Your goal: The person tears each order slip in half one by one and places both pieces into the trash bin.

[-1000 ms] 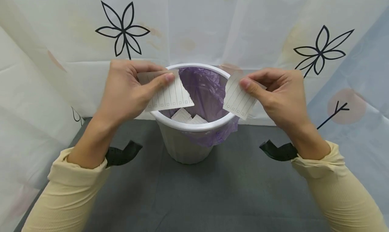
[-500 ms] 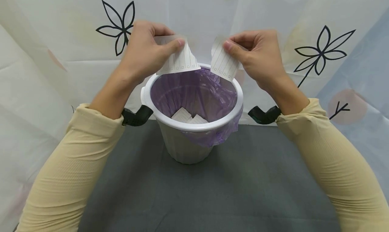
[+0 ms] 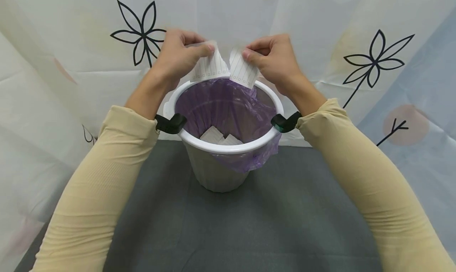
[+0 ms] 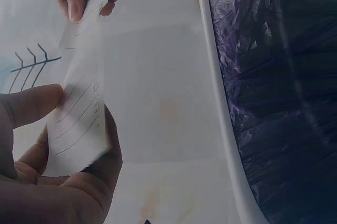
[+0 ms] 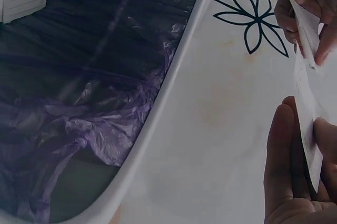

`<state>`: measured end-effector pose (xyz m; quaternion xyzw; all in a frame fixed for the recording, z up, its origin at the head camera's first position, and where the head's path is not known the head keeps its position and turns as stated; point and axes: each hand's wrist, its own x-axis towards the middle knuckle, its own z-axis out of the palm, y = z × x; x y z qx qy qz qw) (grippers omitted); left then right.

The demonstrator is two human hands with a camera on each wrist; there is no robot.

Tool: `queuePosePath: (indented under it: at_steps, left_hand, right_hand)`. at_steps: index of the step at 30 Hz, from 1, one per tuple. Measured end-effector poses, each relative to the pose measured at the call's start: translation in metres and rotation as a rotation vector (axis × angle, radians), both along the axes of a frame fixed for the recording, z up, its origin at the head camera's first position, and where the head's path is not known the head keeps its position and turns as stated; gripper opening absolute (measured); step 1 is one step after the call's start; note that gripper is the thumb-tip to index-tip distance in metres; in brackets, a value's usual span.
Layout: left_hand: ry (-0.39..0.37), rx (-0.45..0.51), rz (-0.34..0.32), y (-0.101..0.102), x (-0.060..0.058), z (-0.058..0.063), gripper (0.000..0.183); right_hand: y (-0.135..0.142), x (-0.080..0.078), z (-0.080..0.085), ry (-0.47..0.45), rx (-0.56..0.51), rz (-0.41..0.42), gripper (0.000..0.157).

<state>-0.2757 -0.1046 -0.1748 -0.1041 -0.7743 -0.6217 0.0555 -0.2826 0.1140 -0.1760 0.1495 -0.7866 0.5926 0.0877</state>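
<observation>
My left hand (image 3: 176, 60) pinches a torn piece of white lined paper (image 3: 211, 66) with small printed boxes along one edge. Another torn piece (image 3: 243, 71) is held between the thumb and fingers of my right hand (image 3: 279, 62). Their ragged edges face each other, close together, over the far rim of a white wastebasket (image 3: 221, 148). In the left wrist view the thumb lies on the printed face of the left paper (image 4: 79, 124). The right paper (image 5: 308, 145) appears nearly edge-on in the right wrist view. More paper scraps (image 3: 212, 135) lie inside the basket.
A thin purple bag (image 3: 231, 105) lines the wastebasket and hangs over its right front rim. The basket stands on a dark grey surface (image 3: 228, 228). Behind it hangs a white cloth (image 3: 313, 10) with black flower drawings. Black curved wrist mounts (image 3: 171, 123) extend near the rim.
Both hands have risen from beside the basket to above its far rim, then drawn closer together. The gap between the two torn paper pieces has narrowed. The basket has stayed put.
</observation>
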Motion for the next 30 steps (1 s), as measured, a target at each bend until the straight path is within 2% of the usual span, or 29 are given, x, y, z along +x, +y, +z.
queuePosePath:
  at_steps: [5, 10, 20, 24, 30]
  left_hand:
    - [-0.03, 0.022, -0.012, -0.001, -0.007, -0.007, 0.024]
    - [-0.036, 0.03, -0.026, -0.003, -0.01, -0.014, 0.028]
    - [-0.092, 0.103, -0.039, -0.003, -0.012, -0.016, 0.032]
    - [-0.108, 0.096, -0.065, -0.002, -0.01, -0.015, 0.032]
    - [-0.143, 0.022, -0.108, -0.004, -0.008, -0.013, 0.036]
  right_hand:
    - [-0.003, -0.003, -0.006, -0.062, -0.05, 0.029, 0.018]
    - [-0.005, -0.004, -0.009, -0.072, -0.04, 0.042, 0.019]
    - [-0.002, -0.004, -0.011, -0.101, 0.009, 0.03, 0.021]
    - [-0.001, -0.004, -0.01, -0.115, 0.031, 0.045, 0.021]
    - [-0.002, -0.002, -0.008, -0.142, 0.084, 0.06, 0.023]
